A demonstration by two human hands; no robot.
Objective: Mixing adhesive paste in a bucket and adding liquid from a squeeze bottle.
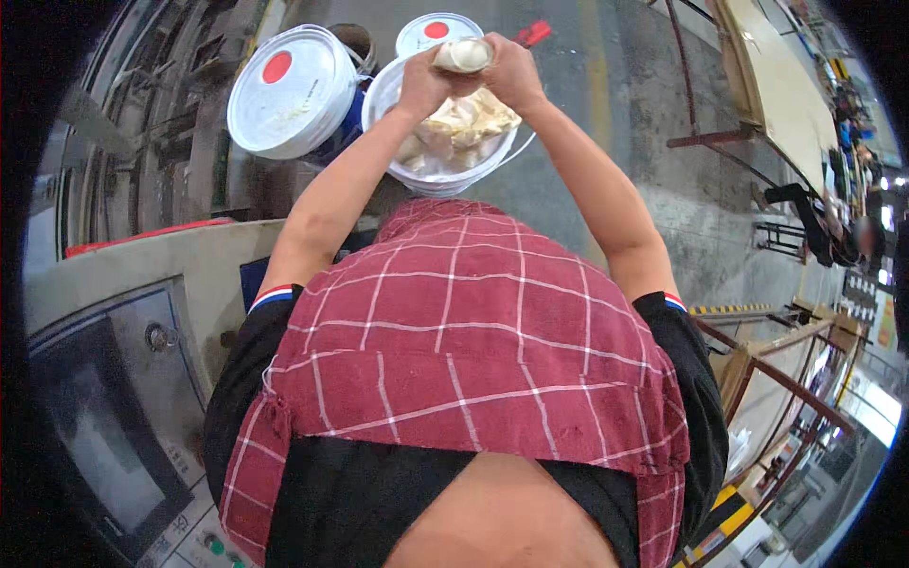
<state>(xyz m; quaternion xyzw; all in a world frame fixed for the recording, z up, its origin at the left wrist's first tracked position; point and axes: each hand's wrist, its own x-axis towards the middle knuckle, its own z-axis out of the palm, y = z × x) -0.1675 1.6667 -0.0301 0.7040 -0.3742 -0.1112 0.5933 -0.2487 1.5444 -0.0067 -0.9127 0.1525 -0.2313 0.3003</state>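
Both arms reach forward over an uncovered white bucket. Above it, a white thing with a rounded end is gripped between my two hands; its kind cannot be made out. My left hand is closed on its left side and my right hand on its right. Inside the bucket lies a lumpy cream-and-yellowish mass, partly covered by my hands. Just beyond my right hand a red piece like a handle sticks out; whether that hand touches it is hidden.
A larger white-lidded bucket with a red dot stands left, another lidded bucket behind. A dark round container sits between them. Machine panel is close on my left; a metal-framed table stands right. Far right, a person is visible.
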